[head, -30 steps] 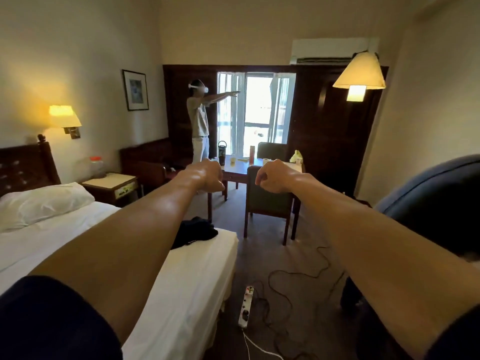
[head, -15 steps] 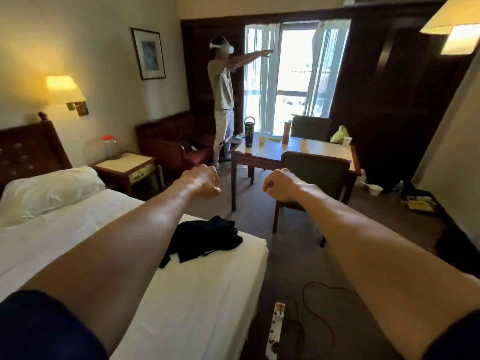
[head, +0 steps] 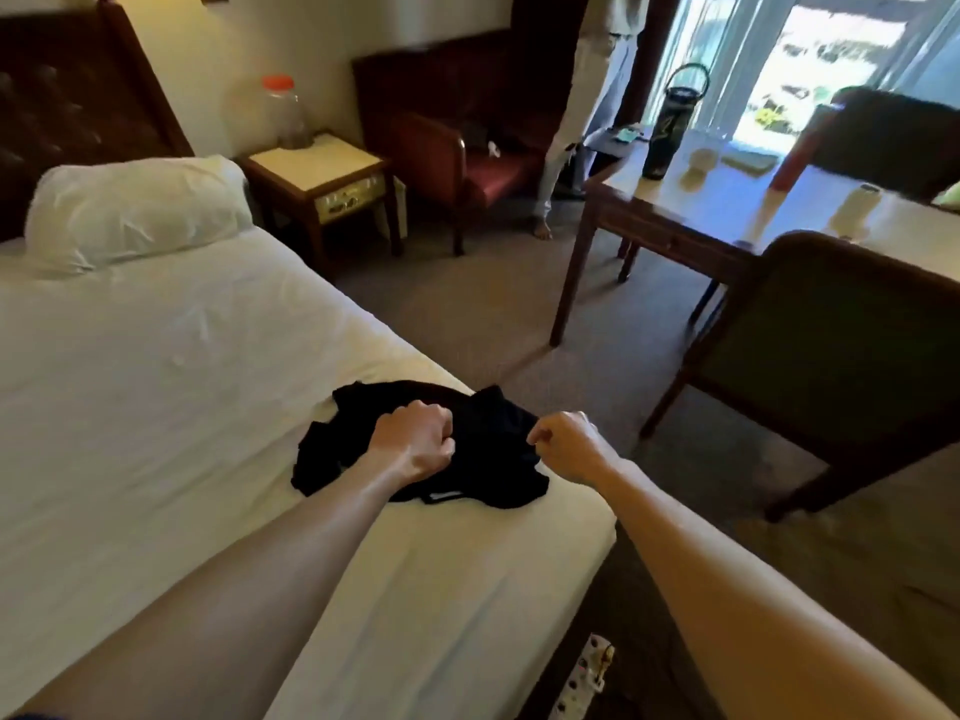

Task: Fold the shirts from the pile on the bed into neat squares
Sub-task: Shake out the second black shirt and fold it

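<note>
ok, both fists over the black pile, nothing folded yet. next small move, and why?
Probably open the left hand and take hold of the top of the black shirts. Both it and the right hand are curled with nothing visibly gripped, and the pile lies crumpled near the corner of the bed.

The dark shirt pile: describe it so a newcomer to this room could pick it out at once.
Start at the bed with its white sheet and follow it away from the pillow to the foot corner nearest the carpet. There lies the dark shirt pile, crumpled, beneath both fists. It is the only black thing on the white sheet.
</note>
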`<state>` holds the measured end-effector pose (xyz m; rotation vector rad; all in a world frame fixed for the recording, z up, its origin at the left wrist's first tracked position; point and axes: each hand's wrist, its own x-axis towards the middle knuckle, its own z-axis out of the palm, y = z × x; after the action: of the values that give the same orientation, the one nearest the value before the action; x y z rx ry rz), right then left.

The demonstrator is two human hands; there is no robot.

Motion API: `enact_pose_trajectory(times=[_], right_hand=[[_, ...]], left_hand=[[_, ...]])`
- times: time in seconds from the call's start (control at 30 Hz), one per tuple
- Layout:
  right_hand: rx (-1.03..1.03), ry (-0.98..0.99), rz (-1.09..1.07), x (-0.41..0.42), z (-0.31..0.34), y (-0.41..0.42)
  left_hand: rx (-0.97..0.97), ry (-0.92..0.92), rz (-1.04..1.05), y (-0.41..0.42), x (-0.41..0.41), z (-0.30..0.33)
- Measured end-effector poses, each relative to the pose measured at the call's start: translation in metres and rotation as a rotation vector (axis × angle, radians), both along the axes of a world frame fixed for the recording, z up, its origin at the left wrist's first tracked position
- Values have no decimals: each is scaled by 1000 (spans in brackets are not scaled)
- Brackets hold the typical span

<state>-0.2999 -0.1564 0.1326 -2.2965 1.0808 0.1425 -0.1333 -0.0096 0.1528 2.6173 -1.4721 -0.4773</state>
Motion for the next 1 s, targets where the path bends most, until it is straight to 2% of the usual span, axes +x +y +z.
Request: enact_pose_trajectory(times=[0.23,0.4,0.5,0.6,0.7,0.8,1.0], right_hand=[[26,62,101,49,-146,-56],[-141,-51,162,91,-231,-83],[-203,73,236,116,-270,-95],[-154,141,224,132,-299,-102],[-233,44,207,134,-308,-100],[-233,-81,197,132,-292,-100],[-146,-231,168,146,-186,-104]], left_hand=[[-11,70,146,-53,40,-162],[16,24,119,-82,65,-255],[62,0,118,-92,77,-295],[27,-5,108,-95,83,-321],[-105,33,178,-95,87,-322],[-154,32,220,-93,93,-296],[-276,-65,239,-85,112,-190]])
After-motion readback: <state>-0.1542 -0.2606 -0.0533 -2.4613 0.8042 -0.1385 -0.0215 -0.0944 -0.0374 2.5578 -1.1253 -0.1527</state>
